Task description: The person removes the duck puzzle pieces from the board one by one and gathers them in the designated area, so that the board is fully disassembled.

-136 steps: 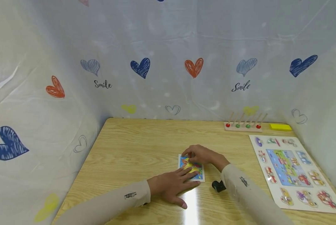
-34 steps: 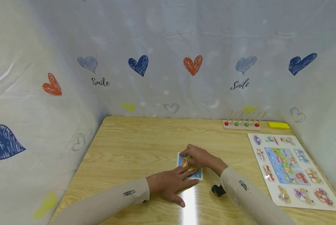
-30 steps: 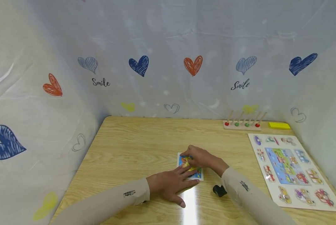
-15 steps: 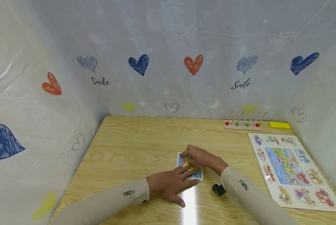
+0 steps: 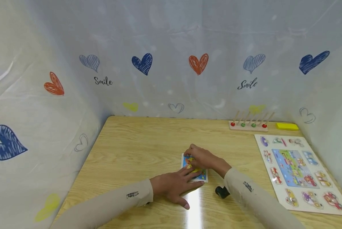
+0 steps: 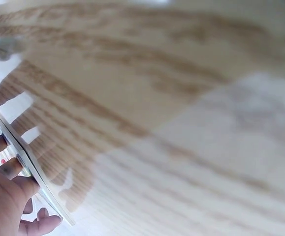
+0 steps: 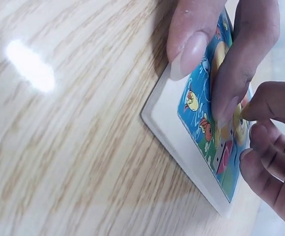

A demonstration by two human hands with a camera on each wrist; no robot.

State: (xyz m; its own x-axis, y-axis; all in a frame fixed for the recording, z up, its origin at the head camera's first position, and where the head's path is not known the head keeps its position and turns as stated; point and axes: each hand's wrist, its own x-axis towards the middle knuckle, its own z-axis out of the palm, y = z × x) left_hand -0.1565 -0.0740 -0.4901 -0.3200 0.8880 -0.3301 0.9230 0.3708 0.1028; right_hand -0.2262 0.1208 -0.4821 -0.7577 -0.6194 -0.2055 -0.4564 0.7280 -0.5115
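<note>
A small picture puzzle board lies on the table, with a blue sea picture inside a white border. Across its near part my left hand rests with fingers spread and straight. In the right wrist view, left fingers lie over the picture from above. My right hand bends over the board's far right side, fingers curled. Its thumb and fingertips appear to pinch a yellow puzzle piece, largely hidden beneath them. In the left wrist view the board shows edge-on.
A larger wooden knob puzzle with vehicle shapes lies at the right. Behind it stand a peg rack with red and green beads and a yellow block. A heart-print curtain borders the table.
Both hands stay at the board in nearly the same place. Small shifts of the whole head view come from the camera. The right fingers move only slightly.
</note>
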